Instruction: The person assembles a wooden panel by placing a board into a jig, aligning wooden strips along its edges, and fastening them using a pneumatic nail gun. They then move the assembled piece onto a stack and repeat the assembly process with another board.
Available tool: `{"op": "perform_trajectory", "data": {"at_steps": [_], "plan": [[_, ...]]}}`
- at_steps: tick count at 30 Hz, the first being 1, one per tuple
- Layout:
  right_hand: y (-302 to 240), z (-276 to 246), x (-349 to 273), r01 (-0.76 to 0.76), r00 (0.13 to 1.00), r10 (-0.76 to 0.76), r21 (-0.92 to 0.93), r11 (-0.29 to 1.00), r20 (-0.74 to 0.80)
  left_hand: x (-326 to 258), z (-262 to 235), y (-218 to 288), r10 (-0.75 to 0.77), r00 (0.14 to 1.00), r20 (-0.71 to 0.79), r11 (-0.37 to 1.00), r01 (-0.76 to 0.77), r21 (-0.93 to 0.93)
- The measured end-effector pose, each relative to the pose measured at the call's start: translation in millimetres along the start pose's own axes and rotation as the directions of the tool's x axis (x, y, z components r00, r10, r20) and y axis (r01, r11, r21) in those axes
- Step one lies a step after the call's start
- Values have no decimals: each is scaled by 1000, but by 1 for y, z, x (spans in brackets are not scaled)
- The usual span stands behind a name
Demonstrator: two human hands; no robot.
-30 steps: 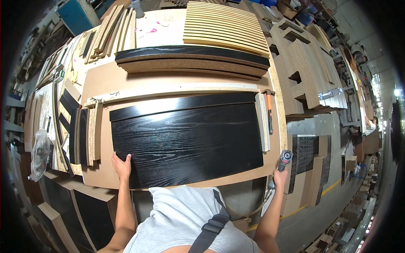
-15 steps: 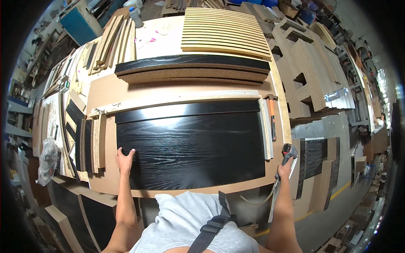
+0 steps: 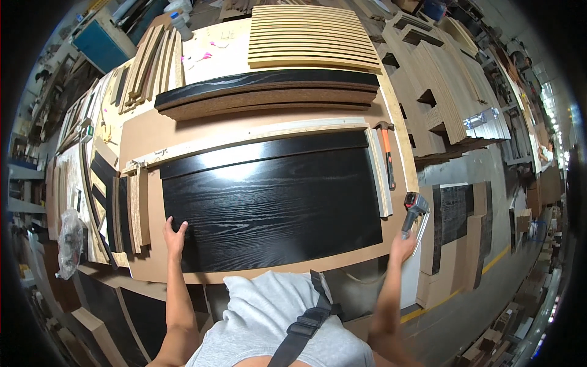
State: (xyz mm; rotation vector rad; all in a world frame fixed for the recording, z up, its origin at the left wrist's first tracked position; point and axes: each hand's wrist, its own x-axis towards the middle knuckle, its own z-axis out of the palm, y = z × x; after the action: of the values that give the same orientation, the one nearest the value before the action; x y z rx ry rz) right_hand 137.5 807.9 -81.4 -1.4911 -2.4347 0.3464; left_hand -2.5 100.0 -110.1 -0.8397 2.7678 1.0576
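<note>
A wide black wood-grain panel [image 3: 269, 205] lies flat before me, a narrower black strip [image 3: 269, 157] along its far edge. My left hand [image 3: 175, 235] is at the panel's left edge, thumb and fingers apart. A black and grey air nail gun [image 3: 413, 208] lies at the table's right edge, its handle towards me. My right hand [image 3: 400, 248] is at the lower end of that handle; its fingers are blurred, so their grip does not show. Pale wooden strips run along the panel's far side [image 3: 263, 133] and right side [image 3: 380, 177].
An orange-handled hammer [image 3: 387, 153] lies right of the panel. Beyond it are stacked black-topped boards [image 3: 269, 92] and a pile of yellowish slats [image 3: 312, 37]. Board offcuts [image 3: 137, 208] stand at left. Stacked cut boards [image 3: 440, 92] fill the far right.
My right hand has slid down the nail gun's handle, baring more of it. The view has shifted slightly; my left hand stays at the panel's left edge.
</note>
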Motion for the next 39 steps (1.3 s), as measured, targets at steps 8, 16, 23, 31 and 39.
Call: {"op": "perform_trajectory", "data": {"at_steps": [8,16,23,31,39], "plan": [[-61,-4,-111,-828,559,371,481,287,742,-13,-5,38,-97,995,10,992,96,78],[-114,-28,-86,-857,513,167,512,50,842,5,-4,52,-203,977,61,979,203,4],[-74,-22,-77,-892,431,21,430,-140,902,14,-4,32,-151,987,63,989,150,15],[-85,-20,-137,-900,390,-5,382,208,921,4,-2,2,29,999,31,991,-25,-134],[-123,-25,-181,-933,351,-177,325,-156,920,0,-13,23,-172,977,124,985,170,28]]}}
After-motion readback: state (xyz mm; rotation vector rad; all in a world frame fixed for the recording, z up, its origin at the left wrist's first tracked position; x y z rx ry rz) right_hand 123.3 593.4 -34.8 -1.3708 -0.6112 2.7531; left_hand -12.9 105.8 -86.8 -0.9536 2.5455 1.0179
